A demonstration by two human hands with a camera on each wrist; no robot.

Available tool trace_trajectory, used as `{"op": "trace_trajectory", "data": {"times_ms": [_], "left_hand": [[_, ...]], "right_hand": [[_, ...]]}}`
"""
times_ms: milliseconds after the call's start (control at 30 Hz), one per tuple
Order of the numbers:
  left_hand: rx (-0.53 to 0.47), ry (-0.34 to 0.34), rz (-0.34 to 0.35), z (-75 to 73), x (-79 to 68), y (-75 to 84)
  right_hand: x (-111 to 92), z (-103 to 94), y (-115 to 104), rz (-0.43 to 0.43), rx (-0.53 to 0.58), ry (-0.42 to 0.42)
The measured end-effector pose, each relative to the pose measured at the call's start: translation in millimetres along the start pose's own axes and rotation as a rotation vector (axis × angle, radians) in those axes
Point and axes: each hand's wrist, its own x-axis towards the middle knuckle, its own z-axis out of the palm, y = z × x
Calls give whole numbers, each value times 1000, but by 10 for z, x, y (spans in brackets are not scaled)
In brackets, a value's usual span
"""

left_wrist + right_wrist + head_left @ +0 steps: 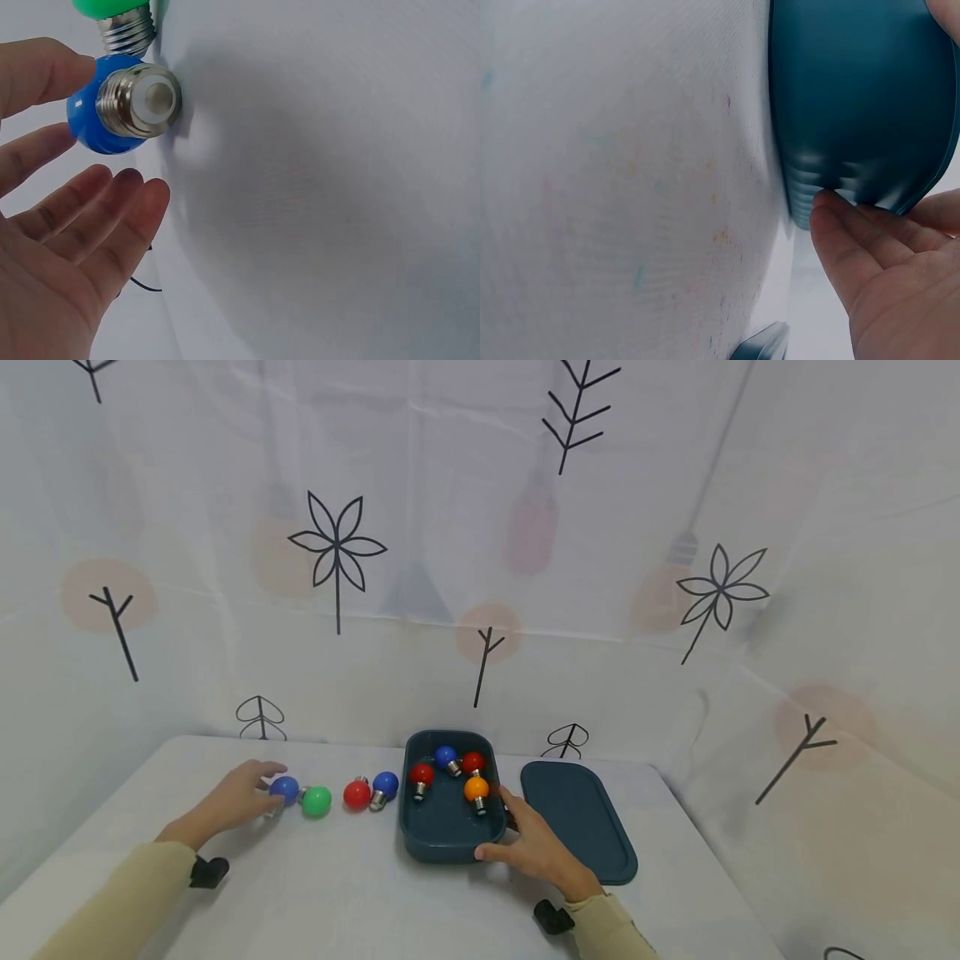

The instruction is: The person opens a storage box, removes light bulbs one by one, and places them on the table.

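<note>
My left hand (243, 793) is at a blue light bulb (285, 790) on the left of the table. Thumb and index finger pinch its globe in the left wrist view, while the other fingers stay extended; its metal screw base (142, 101) faces the camera. A green bulb (317, 802) lies right beside it. My right hand (536, 843) grips the front right corner of a dark teal box (438, 853), thumb at the front and fingers along the side wall (862, 97). Inside the box are a blue bulb (446, 757), two red bulbs and an orange bulb (476, 789).
Between the green bulb and the box lie a red bulb (357, 794) and another blue bulb (386, 785). A flat teal lid (581, 822) rests on the table right of the box. Behind the white table hangs a patterned cloth (450, 527).
</note>
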Motion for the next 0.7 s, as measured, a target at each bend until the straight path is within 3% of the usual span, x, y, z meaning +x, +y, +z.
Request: {"op": "trace_trajectory", "data": {"times_ms": [233,467,700], "left_hand": [[20,68,38,-35,-70,43],[6,146,107,-28,-89,229],[-9,161,160,51,-47,446]], "right_hand": [[-5,-3,-5,1,8,-3],[-9,-13,-13,8,14,-4],[-13,-12,-22,9,14,-4]]}}
